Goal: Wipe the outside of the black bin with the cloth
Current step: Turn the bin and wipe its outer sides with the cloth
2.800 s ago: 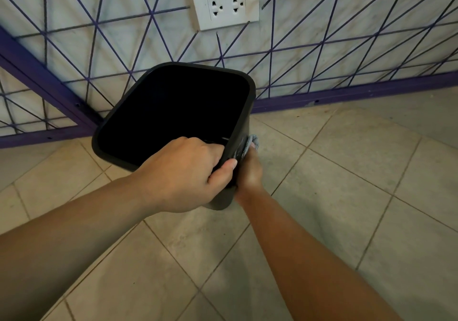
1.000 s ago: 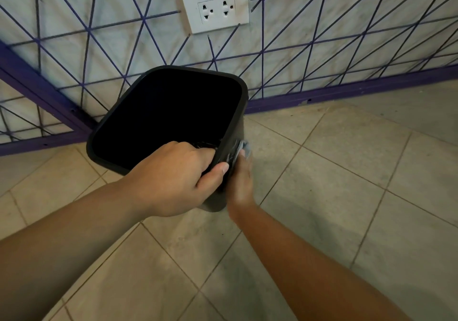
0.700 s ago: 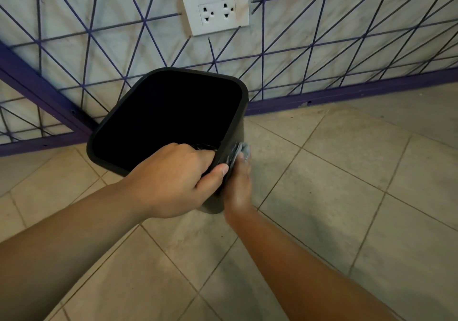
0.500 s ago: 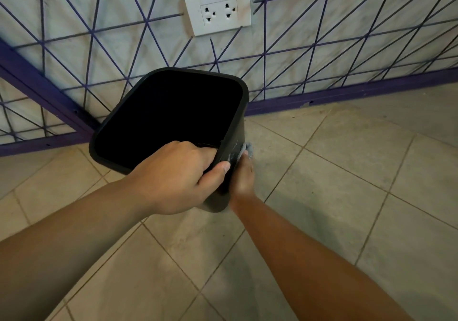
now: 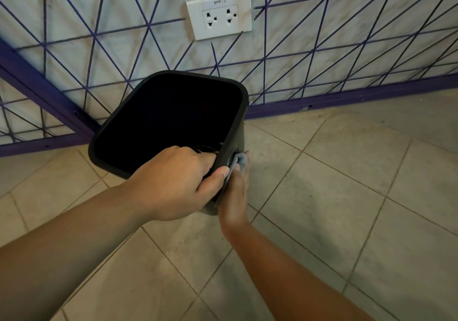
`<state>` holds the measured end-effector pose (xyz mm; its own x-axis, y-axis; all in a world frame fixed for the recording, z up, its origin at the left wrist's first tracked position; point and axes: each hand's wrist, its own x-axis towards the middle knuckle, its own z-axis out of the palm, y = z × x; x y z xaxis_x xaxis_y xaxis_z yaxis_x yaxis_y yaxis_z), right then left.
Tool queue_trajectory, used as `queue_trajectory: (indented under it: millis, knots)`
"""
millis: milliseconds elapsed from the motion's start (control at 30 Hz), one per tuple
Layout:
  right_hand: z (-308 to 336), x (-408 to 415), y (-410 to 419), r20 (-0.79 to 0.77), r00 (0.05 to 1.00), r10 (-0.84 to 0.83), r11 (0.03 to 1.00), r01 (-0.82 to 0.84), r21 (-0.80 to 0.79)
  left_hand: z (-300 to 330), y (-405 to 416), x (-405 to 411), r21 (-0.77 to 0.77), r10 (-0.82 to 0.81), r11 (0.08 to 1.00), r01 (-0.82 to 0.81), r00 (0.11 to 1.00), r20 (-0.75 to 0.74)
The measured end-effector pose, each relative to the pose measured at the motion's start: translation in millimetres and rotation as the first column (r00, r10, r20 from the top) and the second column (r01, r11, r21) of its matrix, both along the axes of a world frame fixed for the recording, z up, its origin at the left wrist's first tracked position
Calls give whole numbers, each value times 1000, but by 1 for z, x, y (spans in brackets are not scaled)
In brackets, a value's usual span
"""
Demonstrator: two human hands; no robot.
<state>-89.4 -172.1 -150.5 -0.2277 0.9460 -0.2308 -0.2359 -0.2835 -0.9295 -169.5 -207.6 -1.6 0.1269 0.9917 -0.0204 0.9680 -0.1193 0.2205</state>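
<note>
One bin (image 5: 171, 119), one cloth (image 5: 239, 163), two hands on the job. The bin is black, square-mouthed with rounded corners and a thick rolled rim, tilted so its opening faces up toward the camera. Inside it is pure dark, nothing to make out. It sits up off the tiled floor (image 5: 334, 196), just ahead of both hands, with the wall (image 5: 99, 35) right behind.

The left hand (image 5: 178, 181) grips the near rim, fingers curled over the edge into the mouth, thumb (image 5: 215, 175) clamped on the outside. The right hand (image 5: 235, 191) presses the cloth flat against the bin's right outer side, just beyond the left thumb. The cloth is grey-blue, bunched, only a small fold poking out above the right hand; the rest is tucked between palm and bin. Whether those right fingers curl round the cloth or lie straight on it, hard to say, since they are hidden behind the bin's corner.

The bin's base is out of sight behind the left hand, with only a sliver of the lower wall peeking out beneath it. Both forearms run off the bottom edge. Above the hands, one white double socket (image 5: 219, 15) is on the wall, labelled, among purple crossing lines.
</note>
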Motion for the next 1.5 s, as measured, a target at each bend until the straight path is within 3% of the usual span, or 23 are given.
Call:
queue_trajectory:
  millis: [167,300,367,433,500,600,733,800,867,933,1033,1100,1300,1433,1500]
  knots:
    - [-60,-16,43,-13,1000,-5,993,4,-116,1,3,1,-8,24,1000,-24,1000,-5]
    - [-26,-9,43,-9,1000,-25,998,24,-56,2,2,2,-21,18,1000,-18,1000,-10]
    - [-56,-14,48,-12,1000,-14,998,13,-64,3,3,2,-35,30,999,-30,1000,-10]
    - [-92,-21,57,-77,997,0,985,-14,-174,4,3,2,-41,35,999,-35,999,-6]
    - [-74,-19,49,-53,998,40,978,-50,-204,2,3,1,-32,25,999,-25,1000,4]
    - [-35,-7,28,-1,1000,12,995,-12,-97,2,4,0,-21,19,1000,-19,1000,8]
    - [-99,-23,50,-59,998,-27,971,12,-240,3,4,1,-14,27,1000,-27,1000,-15]
    - [-74,-22,45,-25,1000,-8,969,2,-248,3,4,1,-9,27,1000,-27,1000,-15]
    - [-35,-13,24,-6,1000,3,991,-4,-132,3,4,2,-2,22,1000,-22,1000,-18]
    - [-45,-12,18,8,1000,-8,995,9,-98,3,4,2,3,18,1000,-18,999,-38]
    - [-38,-3,27,-67,998,-5,956,-15,-294,3,4,3,-13,36,999,-37,998,-56]
    - [-8,1,24,-94,996,0,948,-30,-317,3,3,5,-48,53,997,-56,996,-74]
    - [46,-8,18,-30,996,-83,995,85,56,3,6,4,-80,43,996,-47,998,-55]
    - [32,-9,51,-32,999,-40,994,37,-107,3,7,3,-56,25,998,-28,998,-59]
    - [43,-5,34,-40,999,-7,997,4,-83,2,7,2,-54,32,998,-33,999,-31]
